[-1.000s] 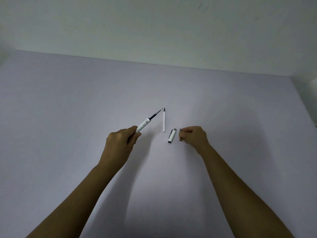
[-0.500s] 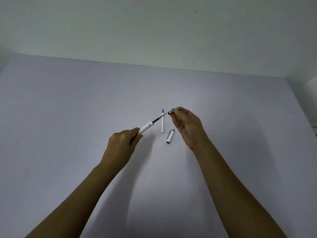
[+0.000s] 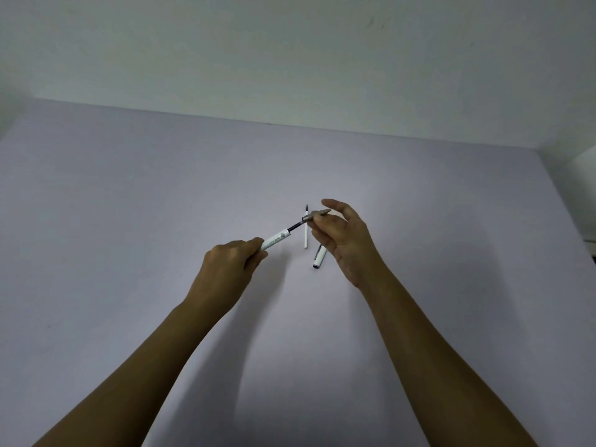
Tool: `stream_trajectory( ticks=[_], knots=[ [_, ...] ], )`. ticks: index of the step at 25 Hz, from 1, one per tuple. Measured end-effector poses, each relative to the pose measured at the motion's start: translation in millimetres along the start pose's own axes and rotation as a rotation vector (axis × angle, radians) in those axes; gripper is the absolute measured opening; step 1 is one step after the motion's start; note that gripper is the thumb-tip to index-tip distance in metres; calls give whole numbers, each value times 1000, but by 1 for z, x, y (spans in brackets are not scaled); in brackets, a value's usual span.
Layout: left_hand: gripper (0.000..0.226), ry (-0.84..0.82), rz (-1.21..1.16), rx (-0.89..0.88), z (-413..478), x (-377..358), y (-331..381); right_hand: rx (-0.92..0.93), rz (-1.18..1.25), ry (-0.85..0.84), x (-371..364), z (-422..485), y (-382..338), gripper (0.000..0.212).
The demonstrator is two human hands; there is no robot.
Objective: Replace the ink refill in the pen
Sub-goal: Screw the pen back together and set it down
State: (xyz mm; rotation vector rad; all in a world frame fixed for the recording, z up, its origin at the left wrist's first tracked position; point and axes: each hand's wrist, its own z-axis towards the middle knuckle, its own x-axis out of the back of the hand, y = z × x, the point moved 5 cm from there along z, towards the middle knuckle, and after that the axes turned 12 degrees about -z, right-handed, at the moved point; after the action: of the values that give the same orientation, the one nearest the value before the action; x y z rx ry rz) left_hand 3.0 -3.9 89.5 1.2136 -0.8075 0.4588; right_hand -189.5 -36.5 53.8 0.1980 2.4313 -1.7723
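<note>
1. Both hands meet above the table's middle: my left hand (image 3: 225,272) is closed in a fist round the rear of the white pen barrel (image 3: 274,241), and my right hand (image 3: 346,240) pinches the grey metal tip section (image 3: 316,215) between thumb and fingertips, its other fingers spread loosely, palm turned toward me.
2. Pen barrel: held clear of the table, slanting up and to the right out of my left fist, with small printed markings near its open end (too small to read).
3. Ink refill (image 3: 296,225): a dark length of it projects from the barrel's open end and runs into the wide end of the tip section, so that barrel, refill and tip section lie on one line; a gap of bare refill shows between barrel and tip section.
4. Second refill (image 3: 305,235): a thin white tube with a dark point at its far end, lying flat on the table just behind the held parts and pointing away from me.
5. Pen cap (image 3: 319,255): white with a clip, lying on the table just right of the second refill and partly behind the heel of my right hand.
6. Table (image 3: 129,204): a plain pale lilac surface, meeting a light wall (image 3: 290,59) at its far edge.
</note>
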Motion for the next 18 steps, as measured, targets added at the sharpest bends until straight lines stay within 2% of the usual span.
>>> stream_trajectory(
  ticks=[5, 14, 18],
  knots=[
    [6, -83, 15, -60, 5, 11, -7, 117, -280, -68, 3, -9, -6, 16],
    [8, -120, -14, -144, 14, 21, -2, 187, -427, -94, -1, -19, -20, 22],
    [10, -131, -50, -135, 16, 18, 2, 223, -573, -58, -7, -22, -23, 19]
  ],
)
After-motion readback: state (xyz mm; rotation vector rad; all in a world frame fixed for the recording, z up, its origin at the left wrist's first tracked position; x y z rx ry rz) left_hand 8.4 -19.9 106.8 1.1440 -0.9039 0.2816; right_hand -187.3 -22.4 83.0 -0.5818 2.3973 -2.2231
